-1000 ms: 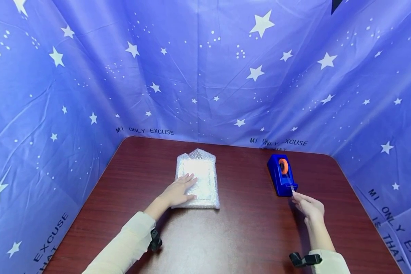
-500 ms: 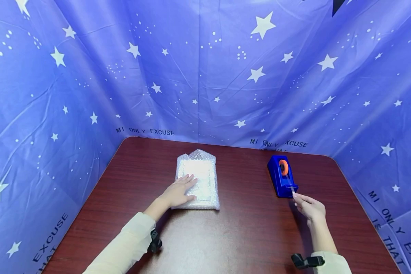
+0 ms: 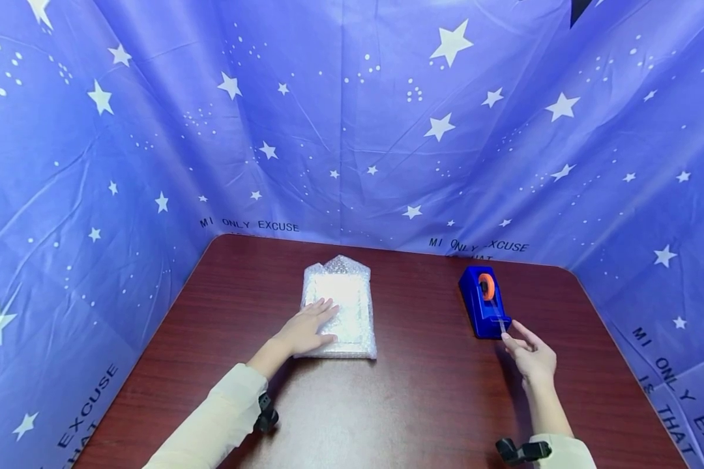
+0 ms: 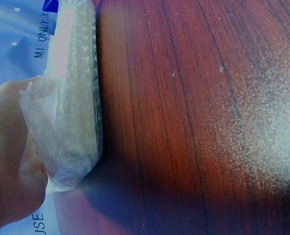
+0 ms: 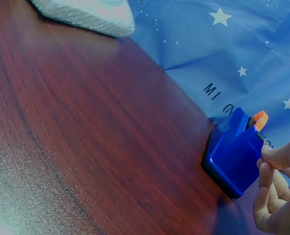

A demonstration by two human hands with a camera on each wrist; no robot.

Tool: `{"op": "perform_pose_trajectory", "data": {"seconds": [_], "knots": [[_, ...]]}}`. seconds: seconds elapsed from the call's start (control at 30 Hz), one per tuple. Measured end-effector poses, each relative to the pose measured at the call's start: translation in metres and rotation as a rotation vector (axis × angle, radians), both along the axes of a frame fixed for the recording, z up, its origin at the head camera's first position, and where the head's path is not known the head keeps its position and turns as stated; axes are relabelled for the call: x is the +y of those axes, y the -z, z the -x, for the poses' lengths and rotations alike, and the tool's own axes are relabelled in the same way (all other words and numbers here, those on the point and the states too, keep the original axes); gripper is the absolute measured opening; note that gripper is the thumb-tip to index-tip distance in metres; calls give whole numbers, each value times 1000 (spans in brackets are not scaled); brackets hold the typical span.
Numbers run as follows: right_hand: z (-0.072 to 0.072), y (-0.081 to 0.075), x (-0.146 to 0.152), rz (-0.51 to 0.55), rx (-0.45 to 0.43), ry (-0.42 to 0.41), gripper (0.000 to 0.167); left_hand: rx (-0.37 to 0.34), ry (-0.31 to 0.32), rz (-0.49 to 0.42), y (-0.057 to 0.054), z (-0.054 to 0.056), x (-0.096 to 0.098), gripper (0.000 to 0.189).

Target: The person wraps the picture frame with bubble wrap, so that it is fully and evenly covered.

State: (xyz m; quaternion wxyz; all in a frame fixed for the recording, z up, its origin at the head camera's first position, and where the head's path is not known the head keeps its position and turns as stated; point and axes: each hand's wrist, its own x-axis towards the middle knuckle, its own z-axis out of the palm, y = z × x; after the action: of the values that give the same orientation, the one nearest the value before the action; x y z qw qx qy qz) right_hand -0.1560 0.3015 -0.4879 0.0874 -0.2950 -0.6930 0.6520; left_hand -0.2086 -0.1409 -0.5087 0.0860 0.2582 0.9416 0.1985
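Note:
A flat rectangular bundle in bubble wrap (image 3: pixel 352 326) lies on the table, a pale panel showing through its top. My left hand (image 3: pixel 305 327) rests on its left part with the fingers spread and straight. In the left wrist view the bundle's thick edge (image 4: pixel 81 88) stands beside that hand. Toward the right is a blue tape dispenser (image 3: pixel 480 312) with an orange-cored roll (image 3: pixel 485 286). At its front my right hand (image 3: pixel 534 358) pinches the end of a clear tape strip (image 3: pixel 502 327) near the cutter. One finger reaches up along the dispenser's front corner.
The dark red wood-grain table (image 3: pixel 422 404) has rounded far corners. Blue star-printed cloth (image 3: pixel 340 117) hangs along its back and sides. Bare tabletop lies between the bundle and the dispenser. A black wrist camera (image 3: pixel 523 451) sits at my right cuff.
My right hand drew slightly back from the dispenser, then its index finger straightened toward the dispenser's front corner. My left hand and the bundle stay where they were.

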Motion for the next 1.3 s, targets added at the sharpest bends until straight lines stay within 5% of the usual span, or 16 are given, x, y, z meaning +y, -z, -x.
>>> {"op": "perform_pose_trajectory", "data": {"seconds": [0.23,0.53,0.87,1.3], "knots": [[2,7,1,-97,9,23,45,0,6,7,-1,0,0,69],[5,10,4,-496,-28,64,40,3,5,4,-2,-1,1,69],[5,9,6,-665,9,39,32,-2,9,6,-1,-1,0,69],[8,14,10,-738,47,54,26,16,11,14,-2,-1,0,68]]}}
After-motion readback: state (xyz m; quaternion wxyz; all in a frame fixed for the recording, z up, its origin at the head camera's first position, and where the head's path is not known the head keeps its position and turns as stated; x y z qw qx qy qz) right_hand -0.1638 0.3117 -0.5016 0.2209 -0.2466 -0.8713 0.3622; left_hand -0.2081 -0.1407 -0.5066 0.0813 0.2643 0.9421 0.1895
